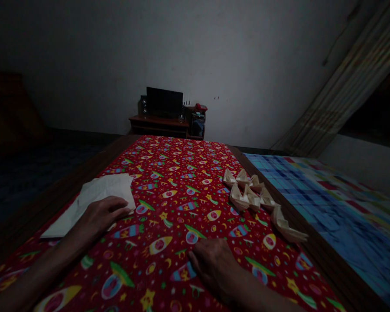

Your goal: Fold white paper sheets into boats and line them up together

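Observation:
My left hand (108, 211) lies over a stack of white paper sheets (84, 199) on the left of the table. Its fingers and thumb are pressed together at the right edge of the sheets, seemingly pinching paper there. Loosely curled, my right hand (214, 264) rests on the red patterned tablecloth (169, 260) near the front, with nothing visible in it. To the right stand several folded paper boats (245, 195), pale and pointed, grouped close together. One paper boat (286, 225) lies nearest me, apart from my right hand.
Dark wooden table edges (328, 255) flank the cloth. Right of the table is a bed with a blue checked sheet (286, 182). At the far end, a monitor (164, 102) and a red telephone (200, 107) stand on a desk (159, 122). A curtain (344, 82) hangs at right.

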{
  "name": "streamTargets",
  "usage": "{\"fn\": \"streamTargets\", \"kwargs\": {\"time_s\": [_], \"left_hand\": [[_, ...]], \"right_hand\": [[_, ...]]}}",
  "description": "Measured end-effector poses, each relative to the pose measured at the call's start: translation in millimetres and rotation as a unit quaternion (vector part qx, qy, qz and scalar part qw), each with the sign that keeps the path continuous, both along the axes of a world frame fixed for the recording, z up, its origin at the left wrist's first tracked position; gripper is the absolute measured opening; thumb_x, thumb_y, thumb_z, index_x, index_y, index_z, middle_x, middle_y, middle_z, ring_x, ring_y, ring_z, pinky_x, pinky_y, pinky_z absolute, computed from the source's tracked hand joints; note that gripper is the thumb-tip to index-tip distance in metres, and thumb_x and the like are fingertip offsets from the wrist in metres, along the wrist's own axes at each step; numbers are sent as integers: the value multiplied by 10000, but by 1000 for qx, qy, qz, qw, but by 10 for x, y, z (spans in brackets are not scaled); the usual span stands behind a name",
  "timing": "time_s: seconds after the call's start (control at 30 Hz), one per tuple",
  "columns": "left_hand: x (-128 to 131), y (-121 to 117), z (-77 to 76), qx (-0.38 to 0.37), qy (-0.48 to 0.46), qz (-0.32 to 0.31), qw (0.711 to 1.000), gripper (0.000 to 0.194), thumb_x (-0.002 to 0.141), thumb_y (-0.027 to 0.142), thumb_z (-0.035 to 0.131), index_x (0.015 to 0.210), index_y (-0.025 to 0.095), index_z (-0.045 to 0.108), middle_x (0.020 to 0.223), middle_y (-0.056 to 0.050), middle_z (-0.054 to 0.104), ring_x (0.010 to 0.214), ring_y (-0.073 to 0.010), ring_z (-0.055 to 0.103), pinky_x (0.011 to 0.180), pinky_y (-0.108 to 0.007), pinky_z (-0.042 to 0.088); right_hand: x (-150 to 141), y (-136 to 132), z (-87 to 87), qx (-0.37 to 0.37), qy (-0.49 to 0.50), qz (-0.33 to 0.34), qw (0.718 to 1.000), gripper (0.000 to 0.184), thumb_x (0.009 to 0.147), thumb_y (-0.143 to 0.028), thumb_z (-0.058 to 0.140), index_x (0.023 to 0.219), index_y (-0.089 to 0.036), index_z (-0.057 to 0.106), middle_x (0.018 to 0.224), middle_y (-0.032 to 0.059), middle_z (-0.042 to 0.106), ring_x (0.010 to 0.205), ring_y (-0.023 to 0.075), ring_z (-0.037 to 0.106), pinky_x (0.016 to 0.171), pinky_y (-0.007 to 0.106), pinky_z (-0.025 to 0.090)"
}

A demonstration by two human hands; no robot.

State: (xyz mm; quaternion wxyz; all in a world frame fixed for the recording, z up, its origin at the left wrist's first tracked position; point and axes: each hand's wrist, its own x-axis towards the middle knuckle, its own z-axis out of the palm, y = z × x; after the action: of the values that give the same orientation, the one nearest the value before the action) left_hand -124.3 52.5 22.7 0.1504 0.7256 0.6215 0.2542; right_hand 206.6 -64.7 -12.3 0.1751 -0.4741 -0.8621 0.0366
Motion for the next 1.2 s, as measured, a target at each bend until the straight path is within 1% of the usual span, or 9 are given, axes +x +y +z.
{"fn": "streamTargets", "kwargs": {"time_s": [0.13,0.3,0.47,0.6,0.7,0.83,1.0,1.1,1.2], "left_hand": [[-54,20,-105,26,22,-22,999,398,718,550,510,826,209,682,929,-51,703,869,-236,643,783,-294,465],[-44,10,-185,50,45,-48,997,406,749,560,511,862,208,680,996,-66,687,952,-246,620,868,-305,444],[-8,4,-84,2,20,-7,1000,444,724,576,468,861,220,695,978,-59,706,926,-251,640,840,-324,469],[14,29,16,-25,10,33,999,501,614,602,511,842,200,706,965,-83,718,899,-269,659,801,-327,491],[33,36,61,-37,14,54,998,502,593,617,513,817,214,711,933,-68,729,875,-266,668,762,-313,501],[56,35,48,-32,34,76,996,462,637,572,473,821,223,714,912,-51,732,857,-252,670,754,-293,501],[81,44,-16,1,51,48,998,414,673,492,442,798,197,703,912,-69,721,852,-239,661,781,-284,483],[92,40,-2,-21,27,53,998,382,658,474,465,758,188,697,869,-69,719,824,-245,654,753,-289,474],[87,41,5,-56,-6,77,995,343,647,473,496,719,193,682,765,-42,715,733,-227,650,645,-266,469]], "right_hand": [[5,-2,-29,-1,-10,0,1000,181,896,-219,430,733,-199,506,694,-14,595,561,100,456,558,262,213],[5,-9,-14,-2,-22,5,1000,179,898,-220,429,734,-202,498,694,-15,590,564,104,458,567,267,229],[-6,-12,51,-16,-21,8,1000,175,897,-210,433,735,-198,500,706,-12,592,586,102,474,570,267,240],[-4,-8,7,-6,-21,6,1000,166,891,-220,439,739,-203,502,704,-15,591,573,103,465,564,274,228],[-1,-5,-21,-3,-19,9,1000,163,892,-219,437,746,-202,507,700,-12,586,572,105,460,562,277,222],[-8,-7,12,-1,-21,9,1000,181,898,-220,426,736,-199,502,692,-11,577,566,105,450,560,278,218],[-15,-16,41,-17,-14,1,1000,189,906,-214,417,734,-202,494,684,-21,570,564,99,451,563,274,224],[-12,-16,12,-7,-16,-2,1000,191,902,-217,425,727,-201,501,680,-18,573,557,101,455,562,278,221],[-11,-8,-5,-4,-7,-1,1000,194,902,-223,426,729,-194,509,680,-14,581,549,98,460,553,278,219]]}}
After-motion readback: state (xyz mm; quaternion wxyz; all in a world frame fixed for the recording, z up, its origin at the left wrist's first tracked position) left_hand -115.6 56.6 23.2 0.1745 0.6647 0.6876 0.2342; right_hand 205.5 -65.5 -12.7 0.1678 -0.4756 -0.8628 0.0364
